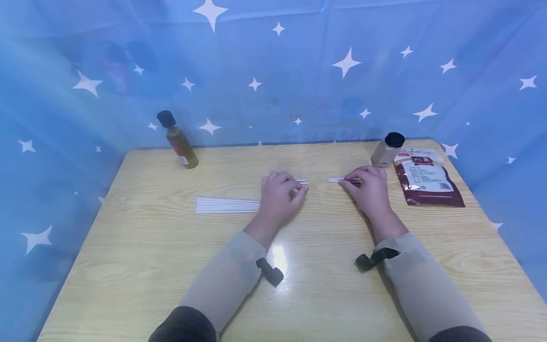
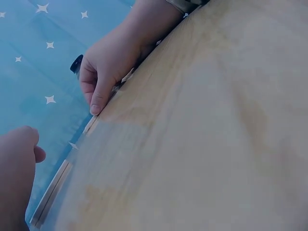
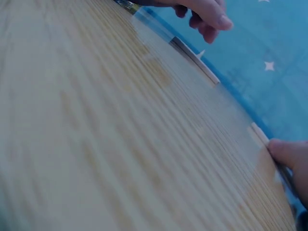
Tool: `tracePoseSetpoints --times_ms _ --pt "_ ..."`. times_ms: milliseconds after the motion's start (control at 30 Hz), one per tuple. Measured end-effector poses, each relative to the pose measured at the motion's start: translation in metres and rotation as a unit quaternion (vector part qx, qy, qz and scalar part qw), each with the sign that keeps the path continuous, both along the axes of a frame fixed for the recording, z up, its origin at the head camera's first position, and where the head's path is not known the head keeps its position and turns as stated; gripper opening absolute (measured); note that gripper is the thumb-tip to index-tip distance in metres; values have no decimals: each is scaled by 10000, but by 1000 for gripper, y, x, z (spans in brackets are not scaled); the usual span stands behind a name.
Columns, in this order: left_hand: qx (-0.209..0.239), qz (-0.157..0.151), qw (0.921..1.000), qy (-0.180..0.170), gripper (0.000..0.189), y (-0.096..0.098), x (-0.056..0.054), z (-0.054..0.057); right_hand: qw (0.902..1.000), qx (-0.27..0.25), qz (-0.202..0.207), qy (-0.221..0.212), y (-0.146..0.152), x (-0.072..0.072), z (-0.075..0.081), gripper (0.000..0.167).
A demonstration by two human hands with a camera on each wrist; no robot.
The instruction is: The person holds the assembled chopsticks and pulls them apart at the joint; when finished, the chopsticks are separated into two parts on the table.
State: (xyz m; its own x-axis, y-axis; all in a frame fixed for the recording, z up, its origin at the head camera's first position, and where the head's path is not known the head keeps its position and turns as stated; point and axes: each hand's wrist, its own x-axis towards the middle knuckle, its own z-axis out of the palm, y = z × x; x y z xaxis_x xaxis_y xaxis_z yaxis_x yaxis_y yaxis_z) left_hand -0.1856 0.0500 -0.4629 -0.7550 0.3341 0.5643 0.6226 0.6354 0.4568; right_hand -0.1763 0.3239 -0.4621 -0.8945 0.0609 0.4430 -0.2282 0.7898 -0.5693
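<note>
A row of long, thin white strips (image 1: 226,205) lies side by side on the table, their far ends showing past my left hand (image 1: 279,192). In the right wrist view that left hand (image 3: 207,14) hovers over the strips (image 3: 195,60), fingers loosely curled and apart from them. My right hand (image 1: 369,187) pinches a slim, pale-ended strip (image 1: 334,180) between thumb and fingers, low at the tabletop. The left wrist view also has the right hand (image 2: 110,62) gripping it, its pale end (image 2: 90,124) pointing toward the row. The fingers hide its other end.
A bottle with a black cap (image 1: 181,146) stands at the back left of the wooden table (image 1: 316,285). Behind my right hand is a black-lidded jar (image 1: 386,153), with a maroon and white packet (image 1: 427,178) lying beside it. A blue star-patterned cloth (image 1: 299,71) hangs behind.
</note>
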Motion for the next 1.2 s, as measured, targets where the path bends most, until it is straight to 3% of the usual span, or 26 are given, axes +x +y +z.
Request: tracePoseSetpoints --times_ms 367,567,833,1200 --pt "-155 -390 9991 48 17 -30 17 3 9993 354 14 143 -5 4 5 18" --pt "-121 -401 9991 -28 15 -46 20 3 9979 584 124 260 -14 4 7 17" --pt "-137 -342 9990 -258 17 -59 23 4 9982 376 377 275 -24 6 7 23" --pt "-105 -334 9993 -141 18 -72 24 1 9955 585 733 168 -45 5 2 29"
